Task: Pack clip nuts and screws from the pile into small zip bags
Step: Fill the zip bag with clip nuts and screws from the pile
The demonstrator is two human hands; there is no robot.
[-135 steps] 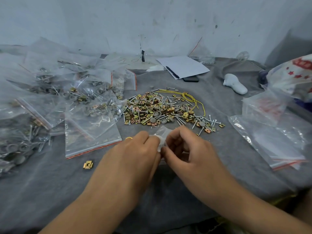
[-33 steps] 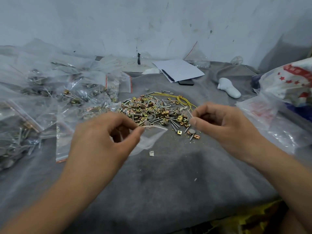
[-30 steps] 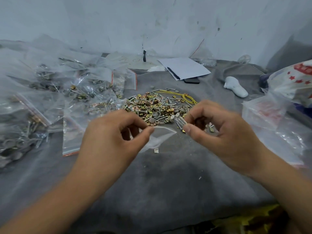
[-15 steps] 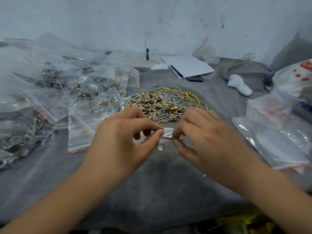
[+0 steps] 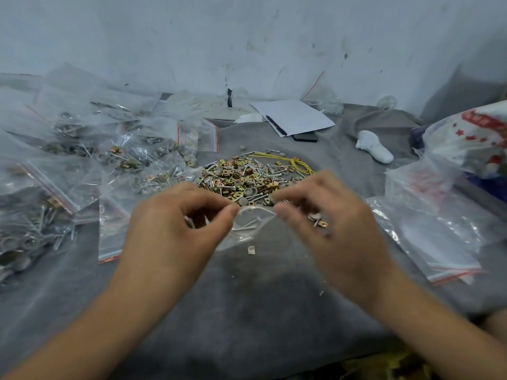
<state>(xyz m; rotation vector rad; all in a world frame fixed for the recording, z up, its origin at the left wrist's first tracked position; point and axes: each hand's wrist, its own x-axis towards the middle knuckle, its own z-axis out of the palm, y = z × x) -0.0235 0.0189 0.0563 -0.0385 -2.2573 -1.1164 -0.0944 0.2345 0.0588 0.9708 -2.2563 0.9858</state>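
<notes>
A pile of brass clip nuts, screws and grey washers [image 5: 247, 179] lies on the grey cloth [image 5: 247, 311] in the middle. Just in front of it hangs a small clear zip bag [image 5: 247, 234] with its mouth spread open. A few silver screws [image 5: 248, 224] lie inside it. My left hand [image 5: 175, 229] pinches the left rim of the bag between thumb and forefinger. My right hand [image 5: 329, 229] has its fingers curled, with thumb and forefinger at the bag's right rim. It is slightly blurred.
Filled zip bags [image 5: 131, 160] crowd the left side. Empty zip bags [image 5: 428, 234] lie at the right under a red-and-white plastic bag [image 5: 472, 133]. White paper [image 5: 293, 116], a dark phone [image 5: 304, 137] and a white object [image 5: 373, 146] sit at the back. Yellow wire [image 5: 296, 163] edges the pile.
My right hand picked screws from the pile and brought them to the bag my left hand holds. The screws now lie inside, and the right hand has drawn back to the rim.
</notes>
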